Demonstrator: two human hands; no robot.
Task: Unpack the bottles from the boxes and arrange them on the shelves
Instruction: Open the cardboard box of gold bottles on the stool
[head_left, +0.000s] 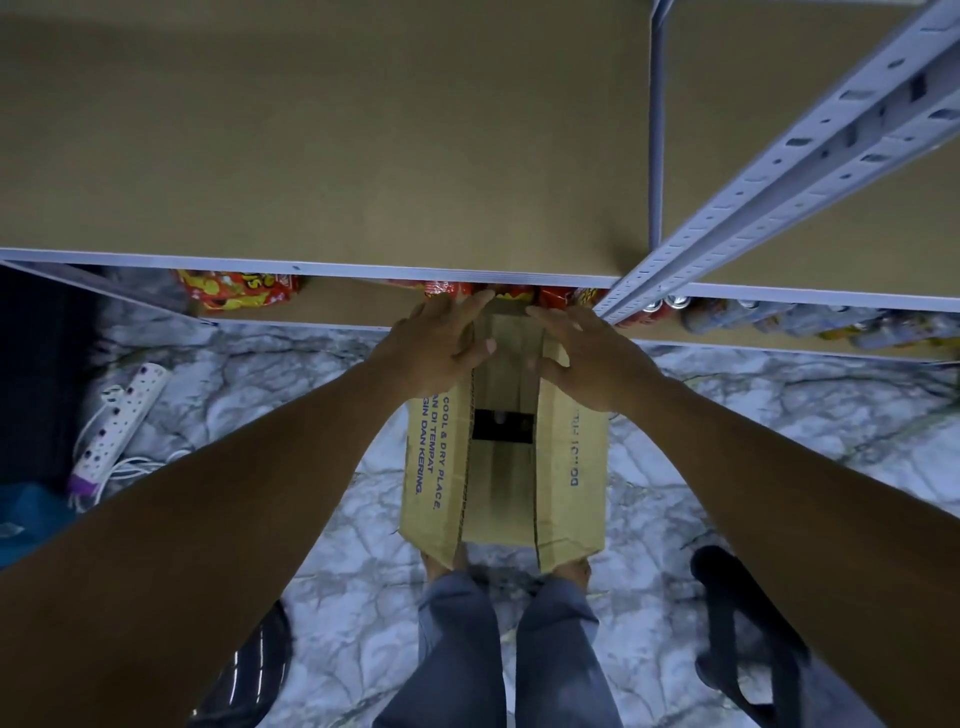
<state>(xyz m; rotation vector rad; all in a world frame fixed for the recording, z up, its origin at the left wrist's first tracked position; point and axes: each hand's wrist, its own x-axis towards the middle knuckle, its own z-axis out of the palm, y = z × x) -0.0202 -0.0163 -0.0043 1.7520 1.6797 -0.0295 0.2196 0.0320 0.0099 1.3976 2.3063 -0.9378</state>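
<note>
Nearest the viewer, at the bottom edge, are the person's two legs in grey-blue trousers (457, 649), standing on a pale floor (322, 571) with a marble pattern. A black strapped bag (743, 623) lies on the floor to the right, and a dark rounded object (254, 675), too dim to identify, lies to the left.

Just beyond the feet, a tall brown cardboard box (571, 467) stands on the floor, printed with blue text. Its two long top flaps stand partly open, showing a dark gap (501, 426) in the middle. What lies inside cannot be made out.

Both bare arms reach forward to the far end of the box. The left hand (441, 338) lies flat on the left flap, fingers straight and close together, thumb pointing out over the gap. The right hand (587, 358) rests on the right flap, fingers slightly spread, thumb at the flap's inner edge.

To the left on the floor lies a white power strip (119, 415) with its cable.

Beyond the hands is a metal shelving rack. Its low shelf (337, 306) holds red and yellow snack packets (239, 291) on the left and, further right, a blurred row of bottles or cans (779, 317). Above it, filling the top of the view, is a bare brown upper shelf board (311, 130), crossed on the right by a pale slotted upright (779, 182).
</note>
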